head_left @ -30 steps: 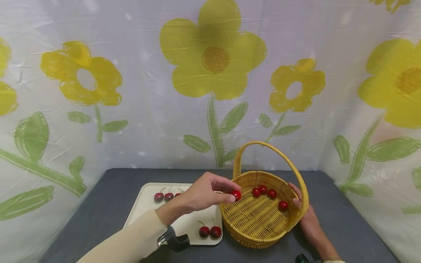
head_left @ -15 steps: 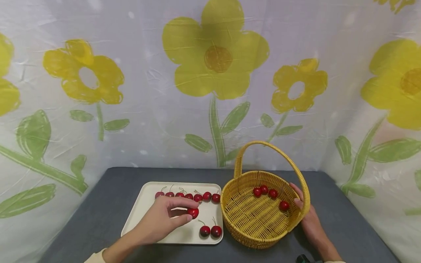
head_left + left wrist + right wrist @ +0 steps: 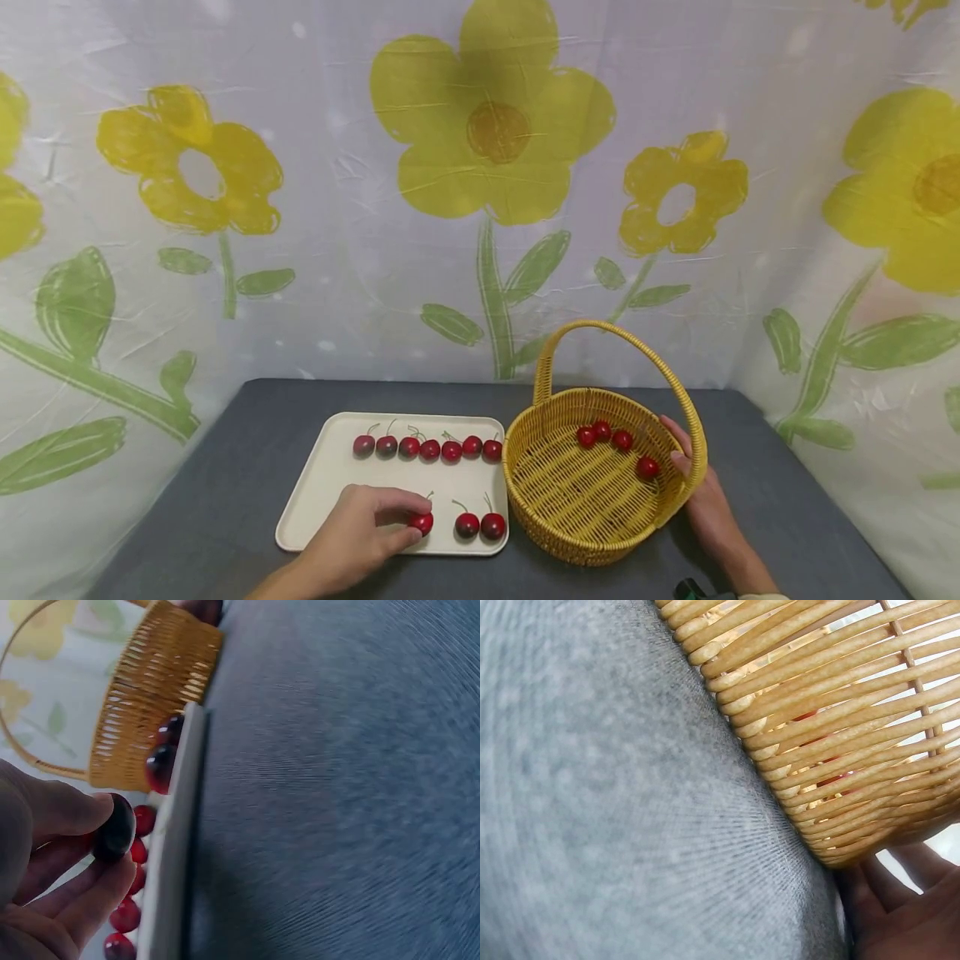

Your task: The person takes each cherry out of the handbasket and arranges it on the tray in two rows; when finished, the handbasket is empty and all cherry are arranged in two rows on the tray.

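Note:
My left hand (image 3: pixel 356 533) pinches a dark red cherry (image 3: pixel 422 524) between thumb and fingers, low at the tray's front. In the left wrist view that cherry (image 3: pixel 115 829) shows its dark underside; whether it touches the tray cannot be told. Two cherries (image 3: pixel 480 527) lie just right of it on the cream tray (image 3: pixel 322 492). Along the tray's back runs a row of several cherries (image 3: pixel 430 451). On the right, my right hand (image 3: pixel 708 508) grips the side of the yellow wicker basket (image 3: pixel 577 500), its thumb over the rim. Several cherries (image 3: pixel 602 431) lie inside the basket.
The basket stands close against the tray's right side, its tall arched handle (image 3: pixel 600 327) rising above it. Both sit on a dark grey table (image 3: pixel 240 467). Behind the table hangs a curtain (image 3: pixel 322 250) printed with yellow flowers.
My left hand has carried the cherry from over the basket's left rim leftward and down to the tray's front, beside the two cherries. The right hand stays on the basket.

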A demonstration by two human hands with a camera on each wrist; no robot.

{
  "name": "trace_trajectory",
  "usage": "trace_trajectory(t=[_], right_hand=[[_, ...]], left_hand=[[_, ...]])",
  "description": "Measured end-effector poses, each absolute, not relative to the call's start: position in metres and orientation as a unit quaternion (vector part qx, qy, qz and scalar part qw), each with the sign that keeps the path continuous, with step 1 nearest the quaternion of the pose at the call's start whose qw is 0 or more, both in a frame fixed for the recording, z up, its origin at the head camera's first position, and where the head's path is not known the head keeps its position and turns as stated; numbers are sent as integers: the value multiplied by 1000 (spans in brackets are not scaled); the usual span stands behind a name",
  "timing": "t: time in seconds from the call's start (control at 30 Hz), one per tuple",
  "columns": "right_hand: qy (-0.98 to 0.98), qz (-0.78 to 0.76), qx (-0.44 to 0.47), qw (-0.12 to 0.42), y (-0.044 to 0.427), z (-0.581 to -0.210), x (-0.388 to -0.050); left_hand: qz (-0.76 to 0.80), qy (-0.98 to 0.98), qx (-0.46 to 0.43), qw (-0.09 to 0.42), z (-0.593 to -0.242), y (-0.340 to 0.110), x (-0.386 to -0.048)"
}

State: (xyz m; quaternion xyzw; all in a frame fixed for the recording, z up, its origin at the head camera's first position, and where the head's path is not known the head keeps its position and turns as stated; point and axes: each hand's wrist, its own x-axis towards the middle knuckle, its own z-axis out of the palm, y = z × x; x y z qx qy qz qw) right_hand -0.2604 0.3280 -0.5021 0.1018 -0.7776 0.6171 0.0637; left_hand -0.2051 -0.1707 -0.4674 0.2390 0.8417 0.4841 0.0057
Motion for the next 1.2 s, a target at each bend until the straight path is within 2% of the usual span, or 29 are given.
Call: trace_trajectory(t=[0.4,0.87,1.2], right_hand=[[-784,611,91,62,327,-501,-261],[-786,611,81,54,327,-499,-260],[-783,614,83,45,327,-499,-260]], left_hand=[[415,871,263,-16,-480,-153,-211],[425,870,251,0,-483,-147,-214],[439,860,258,-9,-485,-144,-214]])
